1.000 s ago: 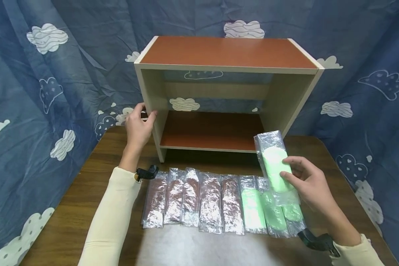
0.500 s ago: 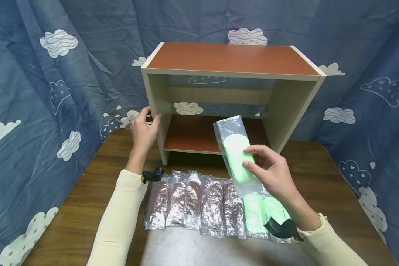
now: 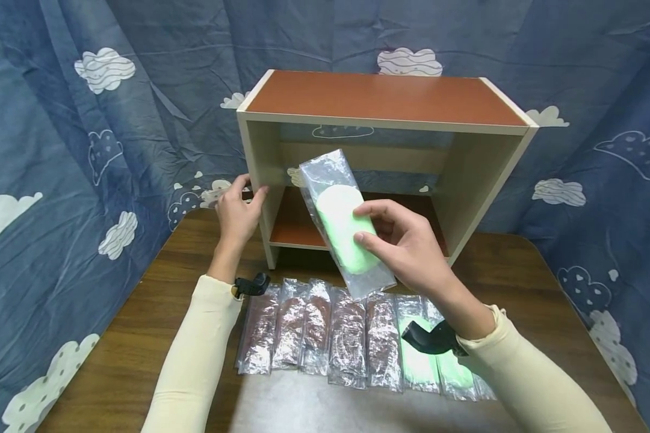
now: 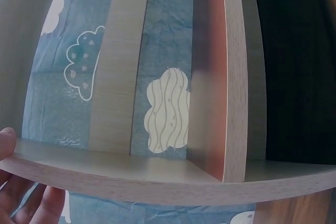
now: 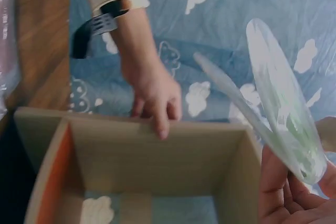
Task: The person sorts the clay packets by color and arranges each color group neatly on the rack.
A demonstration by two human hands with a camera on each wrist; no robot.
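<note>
My right hand (image 3: 414,240) pinches a clear plastic packet (image 3: 338,210) between thumb and fingers. Inside the packet is a pale green piece with a rounded end. It is held tilted, in front of the opening of a small two-level shelf unit (image 3: 390,99) with reddish-brown boards and pale sides. In the right wrist view the packet (image 5: 289,114) appears edge-on, as two flaps spread apart at the top. My left hand (image 3: 237,210) grips the shelf's left side panel, thumb on the inner face and fingers (image 4: 50,203) round the outside.
On the wooden table (image 3: 141,325), before the shelf, lies a row of flat plastic packets: several brown ones (image 3: 260,337) at left, green ones (image 3: 418,367) at right, partly hidden by my right arm. A blue cloud-print cloth (image 3: 157,36) hangs behind.
My right hand has carried the green packet left and upward, from over the row's right end to before the shelf opening. The left hand keeps its grip on the panel.
</note>
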